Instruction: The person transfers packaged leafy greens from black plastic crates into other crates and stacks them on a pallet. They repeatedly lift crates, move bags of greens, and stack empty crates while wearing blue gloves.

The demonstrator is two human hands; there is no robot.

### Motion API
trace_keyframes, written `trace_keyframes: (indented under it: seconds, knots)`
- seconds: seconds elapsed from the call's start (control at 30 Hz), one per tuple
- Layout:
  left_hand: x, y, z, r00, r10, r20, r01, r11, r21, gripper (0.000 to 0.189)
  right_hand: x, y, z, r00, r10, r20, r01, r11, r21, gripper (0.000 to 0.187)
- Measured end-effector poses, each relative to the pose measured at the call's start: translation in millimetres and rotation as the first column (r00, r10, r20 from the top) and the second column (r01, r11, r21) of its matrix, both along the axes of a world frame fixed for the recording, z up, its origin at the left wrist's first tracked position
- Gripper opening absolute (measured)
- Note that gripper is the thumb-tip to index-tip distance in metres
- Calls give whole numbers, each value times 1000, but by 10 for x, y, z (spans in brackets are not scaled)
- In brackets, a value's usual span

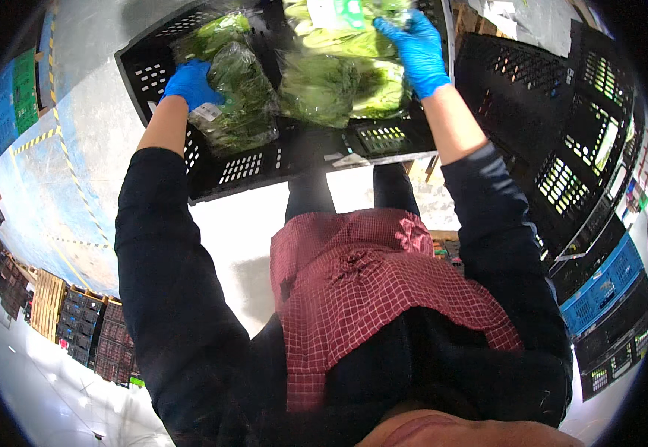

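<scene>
In a black plastic crate before me lie several clear plastic bags of green leafy vegetables. My left hand, in a blue glove, rests on a labelled bag of leafy greens at the crate's left; its fingers are partly hidden, so its grip cannot be told. At the upper right, my blue-gloved right hand grips the edge of a bag of pale green vegetables with a white and green label. Just below it lies another bag of greens, near the crate's front wall.
Tall stacked black crates stand close on the right, with a blue crate lower down. Yellow-black tape marks the floor at left. Farther off at lower left are a wooden pallet stack and stacked dark crates.
</scene>
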State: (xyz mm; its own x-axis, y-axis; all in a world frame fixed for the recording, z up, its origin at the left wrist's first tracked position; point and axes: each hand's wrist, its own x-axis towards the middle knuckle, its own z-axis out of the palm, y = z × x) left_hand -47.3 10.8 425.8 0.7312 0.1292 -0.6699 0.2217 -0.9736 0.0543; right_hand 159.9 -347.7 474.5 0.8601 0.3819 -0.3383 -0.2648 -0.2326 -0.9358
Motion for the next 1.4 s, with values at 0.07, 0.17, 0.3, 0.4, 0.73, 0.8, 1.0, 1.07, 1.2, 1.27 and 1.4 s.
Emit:
trace_keyframes:
  seconds: [0.07, 0.17, 0.3, 0.4, 0.73, 0.8, 1.0, 1.07, 1.2, 1.27, 1.4]
  knots:
    - [-147, -65, 53, 988, 153, -27, -154, 985, -76, 87, -25, -349, 207, 998, -45, 45, 47, 998, -47, 31]
    - [-354, -130, 92, 938, 340, -71, -347, 922, -172, 87, -173, -943, 348, 987, -148, 59, 150, 988, -24, 34]
    - [-591, -152, 340, 813, 561, 157, -489, 803, -341, 76, -678, -1047, 37, 974, -219, 58, 226, 961, -159, 35]
    - [-795, -117, 789, 526, 805, 275, -534, 564, -629, 58, -978, -646, -205, 991, -129, 35, 133, 979, -154, 36]
    - [-616, -253, 2272, 66, 986, 153, -319, 166, -933, 44, -222, -1556, 1901, 917, -183, 355, 155, 982, 106, 27]
    - [-421, -587, 2491, 121, 988, 95, -296, 127, -947, 46, -80, -2208, 2589, 870, -334, 364, 289, 941, 174, 26]
    - [547, -2152, 3066, 390, 920, 30, -248, 136, -959, 47, 153, -4481, 3940, 573, -490, 657, 513, 840, 179, 9]
    - [982, -2782, 3285, 480, 877, -20, -160, 65, -985, 47, 179, -5193, 4313, 528, -402, 749, 498, 860, 110, 12]
    - [1708, -4050, 3637, 627, 779, -18, -134, 85, -987, 44, 190, -6084, 4706, 619, -427, 659, 503, 860, 85, 38]
    - [2030, -4746, 3749, 623, 772, -131, -62, -118, -991, 40, 269, -6406, 4852, 775, -373, 510, 487, 867, -105, 40]
    - [2279, -6098, 3852, 685, 696, -213, -68, -230, -971, 39, 776, -6980, 4622, 866, 113, 487, 171, 849, -500, 46]
